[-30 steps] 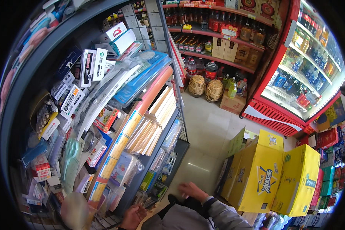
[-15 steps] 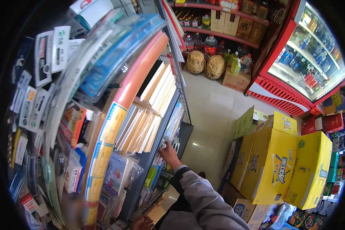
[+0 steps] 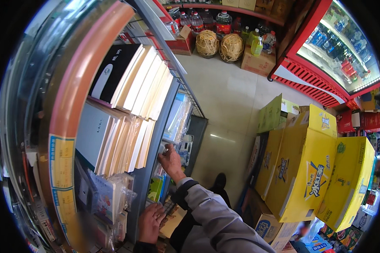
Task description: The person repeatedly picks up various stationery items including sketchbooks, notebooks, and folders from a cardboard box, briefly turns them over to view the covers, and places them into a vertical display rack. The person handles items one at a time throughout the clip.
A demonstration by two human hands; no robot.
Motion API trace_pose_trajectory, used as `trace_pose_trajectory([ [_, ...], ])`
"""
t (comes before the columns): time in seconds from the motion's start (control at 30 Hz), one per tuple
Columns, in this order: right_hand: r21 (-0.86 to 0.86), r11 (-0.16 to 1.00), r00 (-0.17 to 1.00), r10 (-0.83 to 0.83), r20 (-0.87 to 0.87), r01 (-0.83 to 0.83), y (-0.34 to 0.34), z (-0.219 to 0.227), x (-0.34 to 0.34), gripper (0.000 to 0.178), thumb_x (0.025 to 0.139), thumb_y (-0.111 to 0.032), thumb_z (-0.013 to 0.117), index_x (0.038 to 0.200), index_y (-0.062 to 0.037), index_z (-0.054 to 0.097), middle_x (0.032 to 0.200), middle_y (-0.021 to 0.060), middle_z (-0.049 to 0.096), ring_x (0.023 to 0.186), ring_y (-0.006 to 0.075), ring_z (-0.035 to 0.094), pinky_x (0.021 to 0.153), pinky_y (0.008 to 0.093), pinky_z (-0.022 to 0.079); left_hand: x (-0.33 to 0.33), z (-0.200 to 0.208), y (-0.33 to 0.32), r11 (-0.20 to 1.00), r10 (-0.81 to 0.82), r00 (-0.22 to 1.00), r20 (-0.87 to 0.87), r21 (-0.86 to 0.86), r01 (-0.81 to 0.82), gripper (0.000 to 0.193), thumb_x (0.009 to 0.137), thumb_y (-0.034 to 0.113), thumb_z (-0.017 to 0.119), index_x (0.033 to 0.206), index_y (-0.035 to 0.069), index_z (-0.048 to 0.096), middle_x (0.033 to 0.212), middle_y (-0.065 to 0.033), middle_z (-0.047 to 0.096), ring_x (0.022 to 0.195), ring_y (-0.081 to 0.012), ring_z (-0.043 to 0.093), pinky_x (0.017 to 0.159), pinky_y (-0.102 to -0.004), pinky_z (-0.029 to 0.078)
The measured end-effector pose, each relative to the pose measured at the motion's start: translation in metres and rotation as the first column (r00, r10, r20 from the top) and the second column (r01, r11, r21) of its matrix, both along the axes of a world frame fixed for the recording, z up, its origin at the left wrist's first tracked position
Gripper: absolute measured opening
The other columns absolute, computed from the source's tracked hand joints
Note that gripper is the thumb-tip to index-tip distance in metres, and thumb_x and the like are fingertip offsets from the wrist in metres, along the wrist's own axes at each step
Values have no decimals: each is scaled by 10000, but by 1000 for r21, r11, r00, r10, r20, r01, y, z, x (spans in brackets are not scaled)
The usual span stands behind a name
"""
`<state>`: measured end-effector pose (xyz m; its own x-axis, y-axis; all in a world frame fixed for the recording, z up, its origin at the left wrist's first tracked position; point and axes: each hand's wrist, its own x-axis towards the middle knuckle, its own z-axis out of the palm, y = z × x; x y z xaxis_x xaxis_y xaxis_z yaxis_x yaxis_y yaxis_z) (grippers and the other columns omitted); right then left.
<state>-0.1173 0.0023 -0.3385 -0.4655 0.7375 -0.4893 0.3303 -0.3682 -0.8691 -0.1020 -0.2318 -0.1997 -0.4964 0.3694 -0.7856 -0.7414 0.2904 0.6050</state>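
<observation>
My right hand (image 3: 171, 162) reaches into the shelf level below the stacked books, its fingers bent and closed at the shelf's front. What they grip is hidden. Beside it are clear plastic-wrapped packets (image 3: 175, 120) and green-covered booklets (image 3: 156, 188). My left hand (image 3: 150, 222) is lower down, next to the grey shelf edge (image 3: 144, 185), fingers stretched and slightly apart, with nothing visible in them. Above, on the upper shelf, stand rows of thick cream-paged notebooks (image 3: 141, 84), one with a black cover, and a plastic-wrapped notebook with a cartoon cover (image 3: 103, 202).
Left, a curved orange-pink rack edge (image 3: 86, 63) carries price labels. Yellow cartons (image 3: 299, 168) are stacked on the right, with a red drinks fridge (image 3: 312, 71) beyond. Woven balls (image 3: 231, 47) and bottles (image 3: 223, 23) stand at the far shelves. My shoe (image 3: 220, 180) is on the tiled floor.
The view has moved closer to the notebook shelf. My right hand stays at the lower level, now with fingers bent at its front. My left hand has come up beside the shelf edge.
</observation>
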Motion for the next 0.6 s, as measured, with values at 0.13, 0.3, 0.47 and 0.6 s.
trace_pose_trajectory([
  [0.13, -288, 956, 984, -99, -151, 52, -2, -25, -3, 585, 852, -446, 780, 1118, 46, 605, 1034, 253, 711, 1020, 404, 695, 839, 463, 539, 6, -11, 40, 999, -23, 1000, -4, 39, 23, 401, 1006, 241, 608, 1359, 67, 534, 1367, -96, 585, 1233, -221, 554, 1060, -429, 445],
  [0.3, -84, 995, 991, 56, 122, -46, -7, 6, -5, 431, 840, -329, 750, 1040, 21, 597, 977, 227, 720, 942, 422, 702, 798, 495, 553, 1, -31, 45, 999, -14, 1000, -18, -52, 13, 345, 1012, 278, 603, 1313, 110, 583, 1337, -74, 613, 1220, -197, 554, 1033, -413, 428],
  [0.47, -49, 998, 992, 40, 123, -34, -10, 6, -8, 514, 837, -353, 773, 1185, -7, 620, 1018, 236, 718, 1017, 450, 671, 839, 522, 526, -8, -48, 47, 999, 2, 1000, -31, -48, -3, 347, 1016, 328, 611, 1271, 93, 607, 1299, -60, 633, 1233, -198, 557, 1044, -410, 429],
  [0.6, -9, 998, 990, -70, -123, 69, -14, -11, 2, 533, 843, -260, 748, 1253, 49, 605, 913, 186, 721, 860, 341, 710, 736, 456, 540, -11, -65, 62, 996, 91, 995, -30, -19, -92, 394, 1014, 355, 623, 1293, 79, 587, 1315, -56, 616, 1258, -221, 553, 1087, -407, 416],
])
